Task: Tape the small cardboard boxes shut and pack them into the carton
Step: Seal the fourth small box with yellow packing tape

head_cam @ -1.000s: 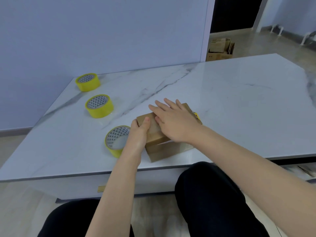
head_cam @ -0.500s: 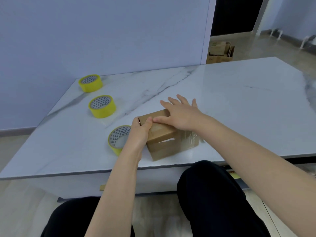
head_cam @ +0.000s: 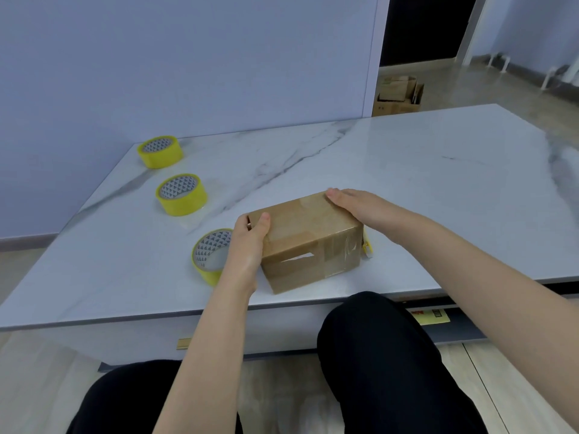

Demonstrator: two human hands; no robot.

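Observation:
A small brown cardboard box [head_cam: 308, 233] sits near the front edge of the marble table [head_cam: 438, 170]. Clear tape runs over its top and down its right end. My left hand [head_cam: 249, 242] grips the box's left end, thumb on the top. My right hand [head_cam: 360, 205] lies along the far right top edge, fingers flat and pressing the tape. A roll of yellow tape [head_cam: 208, 255] lies just left of the box, partly hidden by my left hand. A small yellow-handled tool [head_cam: 366, 247] peeks out behind the box's right end.
Two more yellow tape rolls lie on the left of the table, one in the middle [head_cam: 181, 194] and one at the far corner [head_cam: 160, 151]. Cardboard cartons [head_cam: 398, 95] stand on the floor beyond the table. My knees are below the front edge.
My right hand slid from the middle of the box top to its far right edge, uncovering the taped top. My left hand kept hold of the left end.

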